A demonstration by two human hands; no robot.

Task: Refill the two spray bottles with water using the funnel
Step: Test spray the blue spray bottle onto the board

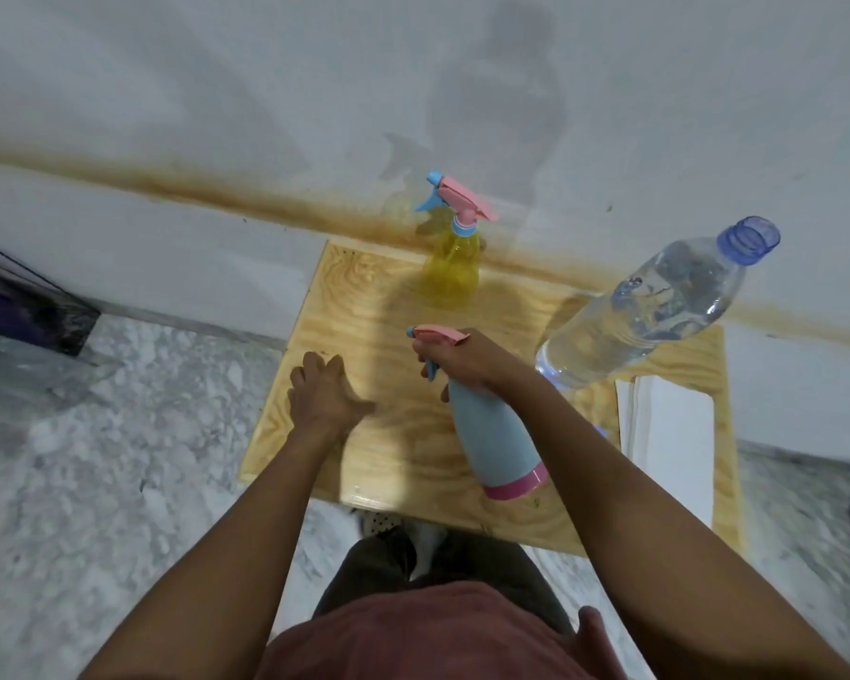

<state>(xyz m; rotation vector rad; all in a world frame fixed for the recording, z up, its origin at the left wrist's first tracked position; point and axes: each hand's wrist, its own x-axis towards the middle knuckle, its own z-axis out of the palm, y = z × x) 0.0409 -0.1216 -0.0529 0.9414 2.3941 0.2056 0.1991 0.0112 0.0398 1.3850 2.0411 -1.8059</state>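
Near the middle of the frame, the right hand (455, 358) is wrapped around the neck of a blue spray bottle (494, 434), fingers closed just under its pink trigger head. This bottle is opaque pale blue with a pink band at its base, and it stands upright on the wooden table (413, 454); what is inside cannot be seen. Left of it, the left hand (322, 395) hovers over the bare wood with fingers spread apart, gripping nothing.

Toward the upper centre, at the far edge of the table by the wall, stands a yellow spray bottle (450, 272), see-through, with a pink and blue trigger head; whether it holds liquid cannot be told. At the upper right, a large clear water bottle (658, 306) with a blue uncapped neck stands on the table, holding clear water.
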